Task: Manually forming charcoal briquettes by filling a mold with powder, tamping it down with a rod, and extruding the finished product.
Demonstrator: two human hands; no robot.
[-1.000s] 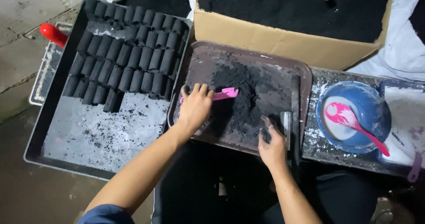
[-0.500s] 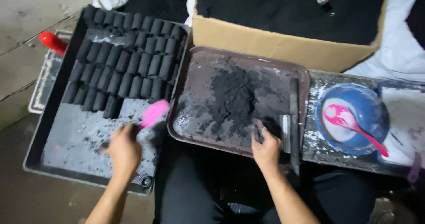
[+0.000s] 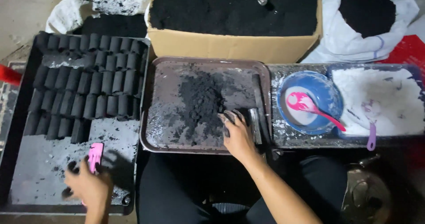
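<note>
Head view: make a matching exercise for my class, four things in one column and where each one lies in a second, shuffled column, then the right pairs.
Things
1. pink scraper
2. pink spoon
3. loose black powder
4. black cylinders

Places
A. in rows on the far half of the black tray
B. in the blue bowl
C. in the left hand, over the black tray
D. heaped on the brown tray, beside the right hand

Pairs: 1-C, 2-B, 3-D, 4-A
</note>
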